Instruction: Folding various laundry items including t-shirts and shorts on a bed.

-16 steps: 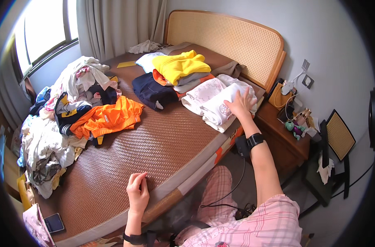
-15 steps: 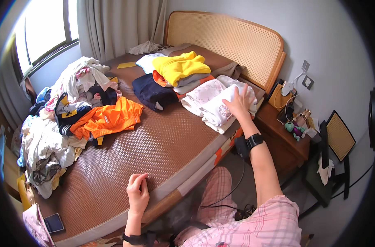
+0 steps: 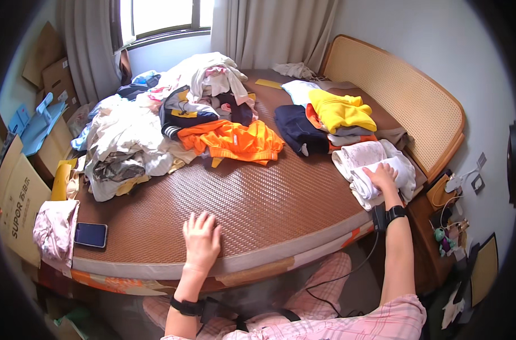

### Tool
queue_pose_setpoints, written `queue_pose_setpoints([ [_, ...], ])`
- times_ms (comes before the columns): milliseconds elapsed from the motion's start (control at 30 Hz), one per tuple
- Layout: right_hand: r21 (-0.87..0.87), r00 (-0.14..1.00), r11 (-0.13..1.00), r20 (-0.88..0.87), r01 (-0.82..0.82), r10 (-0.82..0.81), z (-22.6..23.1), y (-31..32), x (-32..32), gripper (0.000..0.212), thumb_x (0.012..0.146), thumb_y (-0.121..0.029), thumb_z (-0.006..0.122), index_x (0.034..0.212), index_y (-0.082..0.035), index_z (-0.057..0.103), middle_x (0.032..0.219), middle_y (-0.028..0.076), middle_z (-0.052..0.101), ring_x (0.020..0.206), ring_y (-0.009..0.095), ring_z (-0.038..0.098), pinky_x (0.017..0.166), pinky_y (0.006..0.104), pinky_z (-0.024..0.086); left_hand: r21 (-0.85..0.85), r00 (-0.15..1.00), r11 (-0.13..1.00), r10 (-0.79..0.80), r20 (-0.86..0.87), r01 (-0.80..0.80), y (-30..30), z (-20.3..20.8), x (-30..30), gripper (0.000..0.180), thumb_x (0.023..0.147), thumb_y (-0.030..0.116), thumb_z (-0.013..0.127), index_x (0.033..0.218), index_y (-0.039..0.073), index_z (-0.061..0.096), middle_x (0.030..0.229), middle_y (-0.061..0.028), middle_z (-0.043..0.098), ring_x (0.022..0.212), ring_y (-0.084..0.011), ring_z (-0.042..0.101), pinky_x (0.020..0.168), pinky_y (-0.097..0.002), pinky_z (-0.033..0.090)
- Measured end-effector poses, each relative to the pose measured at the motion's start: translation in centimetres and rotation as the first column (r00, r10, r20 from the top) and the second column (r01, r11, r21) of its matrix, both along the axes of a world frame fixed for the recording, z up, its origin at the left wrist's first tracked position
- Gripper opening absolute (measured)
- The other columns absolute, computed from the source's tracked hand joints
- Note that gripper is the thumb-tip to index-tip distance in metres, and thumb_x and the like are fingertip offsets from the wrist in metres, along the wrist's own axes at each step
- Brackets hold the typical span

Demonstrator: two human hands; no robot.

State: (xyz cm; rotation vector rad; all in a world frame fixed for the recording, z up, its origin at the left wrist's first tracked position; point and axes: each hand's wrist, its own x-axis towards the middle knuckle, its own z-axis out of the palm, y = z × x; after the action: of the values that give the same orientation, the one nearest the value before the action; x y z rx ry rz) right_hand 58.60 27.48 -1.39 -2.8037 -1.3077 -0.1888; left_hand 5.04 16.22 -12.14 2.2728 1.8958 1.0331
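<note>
I am touching matt white cloth (image 3: pixel 404 173) with my right grip (image 3: pixel 384 177); the woven mat (image 3: pixel 286 207) is gleaming glossily, the phone (image 3: pixel 91 234) looking smooth.

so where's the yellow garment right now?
Head view, right of centre: the yellow garment tops the folded stack, between the navy garment and the headboard, beyond the white clothes under the right hand.

Bright daylight from 1 blown-out window (image 3: pixel 166 14) lays glare across the brown woven mat (image 3: pixel 258 195); fisheye distortion bows the bed edge (image 3: pixel 269 255), and the corners fall black.
</note>
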Motion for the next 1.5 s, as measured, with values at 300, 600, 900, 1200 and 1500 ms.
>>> queue_pose_setpoints([
  [300, 0.437, 0.298, 0.278, -0.023, -0.856, 0.954, -4.1, 8.4, -26.1, 0.049, 0.080, -0.030, 0.070, 0.118, -0.002, 0.060, 0.126, 0.018, 0.058, 0.117, 0.033, 0.054, 0.102, 0.0426, 0.041, 0.040, 0.976, 0.978, 0.206, -0.067, -0.204, 0.4, -1.2, -2.2, 0.041, 0.089, 0.028, 0.058, 0.122, 0.004, 0.061, 0.138, -0.0144, 0.050, 0.134, -0.0383, 0.036, 0.110, -0.0585, 0.017],
  [600, 0.197, 0.377, 0.439, -0.285, -0.876, 0.881, -8.4, 10.4, -36.8, 0.040, 0.079, -0.036, 0.068, 0.104, -0.005, 0.067, 0.108, 0.020, 0.066, 0.104, 0.036, 0.062, 0.089, 0.0434, 0.050, 0.125, 0.977, 0.970, 0.199, 0.073, -0.207, 0.5, -1.2, -2.8, 0.036, 0.084, 0.030, 0.066, 0.111, 0.006, 0.067, 0.124, -0.0096, 0.062, 0.126, -0.0322, 0.045, 0.109, -0.0536, 0.022],
  [900, 0.587, -0.487, 0.099, -0.745, -0.804, 0.456, -4.4, -12.4, -37.0, 0.024, 0.090, -0.021, 0.068, 0.096, 0.001, 0.062, 0.078, 0.000, 0.060, 0.077, 0.005, 0.053, 0.069, 0.0269, 0.047, 0.192, 0.848, 0.968, -0.238, 0.474, 0.164, -1.0, 1.5, -2.3, 0.056, 0.076, 0.009, 0.068, 0.130, 0.003, 0.054, 0.110, -0.0182, 0.063, 0.097, -0.0344, 0.061, 0.088, -0.0399, 0.048],
  [1200, 0.876, 0.002, 0.329, -0.350, -0.353, 0.937, -2.7, -9.8, -31.8, 0.009, 0.078, 0.001, 0.064, 0.076, 0.000, 0.056, 0.070, 0.009, 0.063, 0.069, 0.011, 0.060, 0.061, 0.0288, 0.048, 0.138, -0.058, 0.811, -0.128, 0.990, 0.569, -6.3, 6.1, 0.5, 0.027, 0.092, 0.000, 0.053, 0.118, -0.001, 0.056, 0.116, -0.0074, 0.062, 0.106, -0.0123, 0.059, 0.091, -0.0275, 0.048],
  [1500, 0.839, -0.024, 0.261, -0.310, -0.477, 0.950, -3.5, -10.4, -33.5, 0.018, 0.078, -0.010, 0.074, 0.085, 0.000, 0.061, 0.069, 0.012, 0.064, 0.065, 0.021, 0.066, 0.059, 0.0302, 0.050, 0.389, -0.601, 0.550, 0.277, 0.750, 0.739, -9.7, 7.8, -0.1, 0.055, 0.096, 0.029, 0.048, 0.137, -0.006, 0.039, 0.131, -0.0227, 0.054, 0.119, -0.0312, 0.057, 0.104, -0.0423, 0.044],
])
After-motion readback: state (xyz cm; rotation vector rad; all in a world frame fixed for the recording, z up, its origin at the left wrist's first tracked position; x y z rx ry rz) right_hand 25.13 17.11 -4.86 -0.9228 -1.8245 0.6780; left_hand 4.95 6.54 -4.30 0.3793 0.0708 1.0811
